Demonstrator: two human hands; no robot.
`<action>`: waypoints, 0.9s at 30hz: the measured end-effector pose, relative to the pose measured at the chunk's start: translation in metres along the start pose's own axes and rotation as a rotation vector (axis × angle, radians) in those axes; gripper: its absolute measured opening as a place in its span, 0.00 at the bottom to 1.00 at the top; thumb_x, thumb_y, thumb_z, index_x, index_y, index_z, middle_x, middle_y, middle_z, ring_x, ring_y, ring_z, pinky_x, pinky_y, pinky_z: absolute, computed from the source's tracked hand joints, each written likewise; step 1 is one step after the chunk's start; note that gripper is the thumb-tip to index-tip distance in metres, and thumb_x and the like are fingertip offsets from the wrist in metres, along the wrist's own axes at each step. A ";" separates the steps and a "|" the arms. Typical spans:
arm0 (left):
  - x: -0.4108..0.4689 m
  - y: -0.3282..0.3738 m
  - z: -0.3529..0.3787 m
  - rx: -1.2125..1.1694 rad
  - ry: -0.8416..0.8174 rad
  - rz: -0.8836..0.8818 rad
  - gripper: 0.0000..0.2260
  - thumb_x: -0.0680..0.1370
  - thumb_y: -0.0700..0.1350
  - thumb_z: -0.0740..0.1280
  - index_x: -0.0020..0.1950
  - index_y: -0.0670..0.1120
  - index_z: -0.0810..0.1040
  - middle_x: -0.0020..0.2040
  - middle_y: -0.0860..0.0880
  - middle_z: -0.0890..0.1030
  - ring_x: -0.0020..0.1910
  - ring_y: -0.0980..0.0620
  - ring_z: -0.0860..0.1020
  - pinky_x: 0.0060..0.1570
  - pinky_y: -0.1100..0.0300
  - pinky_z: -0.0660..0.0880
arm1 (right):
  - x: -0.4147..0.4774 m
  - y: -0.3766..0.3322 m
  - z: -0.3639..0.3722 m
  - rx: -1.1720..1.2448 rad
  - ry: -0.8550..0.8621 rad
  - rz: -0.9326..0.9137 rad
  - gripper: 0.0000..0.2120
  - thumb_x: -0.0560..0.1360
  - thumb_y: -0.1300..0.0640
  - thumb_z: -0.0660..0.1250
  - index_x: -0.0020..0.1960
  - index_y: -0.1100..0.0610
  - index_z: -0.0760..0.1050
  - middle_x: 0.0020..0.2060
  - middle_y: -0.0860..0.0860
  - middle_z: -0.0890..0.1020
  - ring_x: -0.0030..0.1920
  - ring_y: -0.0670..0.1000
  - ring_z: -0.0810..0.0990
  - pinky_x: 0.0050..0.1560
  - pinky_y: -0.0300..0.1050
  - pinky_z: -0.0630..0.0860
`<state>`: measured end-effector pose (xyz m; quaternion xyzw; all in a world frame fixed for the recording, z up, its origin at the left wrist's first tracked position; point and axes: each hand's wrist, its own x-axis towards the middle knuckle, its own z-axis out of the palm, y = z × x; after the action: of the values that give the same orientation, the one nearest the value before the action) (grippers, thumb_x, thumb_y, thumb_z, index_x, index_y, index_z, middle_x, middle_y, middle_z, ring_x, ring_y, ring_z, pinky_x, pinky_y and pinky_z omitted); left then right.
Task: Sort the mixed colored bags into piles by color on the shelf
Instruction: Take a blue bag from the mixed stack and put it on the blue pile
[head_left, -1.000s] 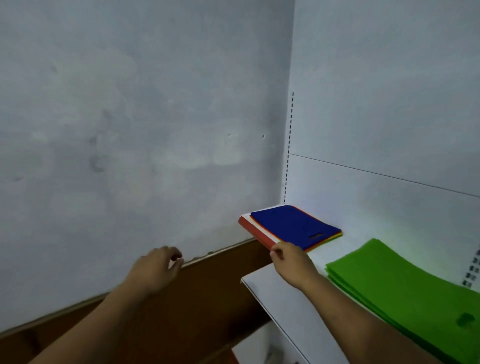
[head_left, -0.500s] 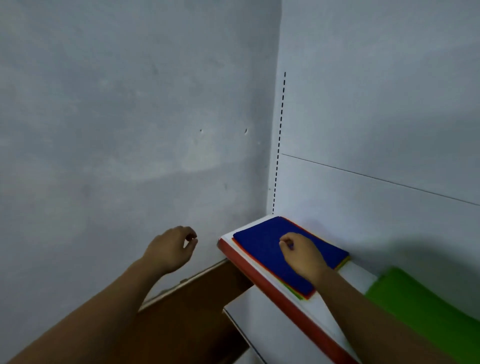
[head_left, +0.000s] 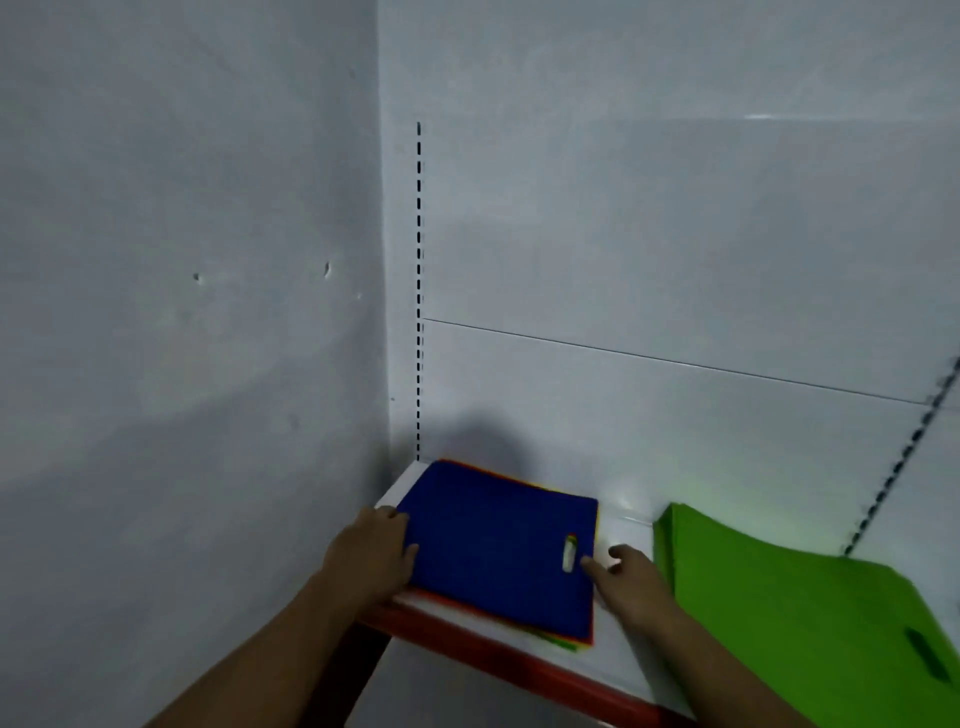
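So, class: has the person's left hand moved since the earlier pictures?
Yes. The left hand has come rightward to the shelf, now at the left edge of the blue bag.

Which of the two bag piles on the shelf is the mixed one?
The left pile, blue on top: red, yellow and green edges show beneath. The right pile is all green.

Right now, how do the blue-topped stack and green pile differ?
Colour: the mixed stack shows red, yellow and green edges under its blue bag; the green pile is all green.
Place: mixed stack in the shelf corner, green pile to its right.
Hands: left hand and right hand flank the mixed stack; neither hand is on the green pile.
Shared: handle cutouts.
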<state>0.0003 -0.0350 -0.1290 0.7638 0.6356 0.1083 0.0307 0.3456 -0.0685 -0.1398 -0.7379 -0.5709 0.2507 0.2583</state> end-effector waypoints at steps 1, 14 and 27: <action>0.002 -0.003 0.004 0.004 -0.009 0.017 0.19 0.82 0.57 0.58 0.67 0.48 0.72 0.64 0.49 0.74 0.62 0.51 0.72 0.60 0.54 0.75 | -0.006 0.000 0.006 0.037 -0.003 0.031 0.30 0.80 0.44 0.65 0.72 0.64 0.68 0.59 0.59 0.82 0.54 0.54 0.81 0.45 0.42 0.72; -0.001 0.000 0.020 -0.115 0.048 0.195 0.20 0.82 0.58 0.58 0.71 0.52 0.70 0.62 0.51 0.78 0.60 0.52 0.75 0.62 0.54 0.72 | -0.035 0.006 0.019 0.463 0.108 0.126 0.12 0.81 0.51 0.66 0.49 0.59 0.82 0.44 0.54 0.87 0.44 0.54 0.87 0.48 0.54 0.83; 0.015 0.012 0.012 -0.748 0.019 -0.003 0.09 0.82 0.47 0.65 0.62 0.54 0.77 0.63 0.53 0.76 0.60 0.55 0.74 0.61 0.59 0.73 | -0.033 0.014 0.015 0.570 0.124 0.177 0.09 0.80 0.56 0.67 0.49 0.61 0.82 0.45 0.56 0.86 0.45 0.57 0.86 0.51 0.61 0.82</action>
<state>0.0166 -0.0212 -0.1366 0.6977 0.5534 0.3401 0.3021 0.3381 -0.1016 -0.1578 -0.6964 -0.3943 0.3768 0.4665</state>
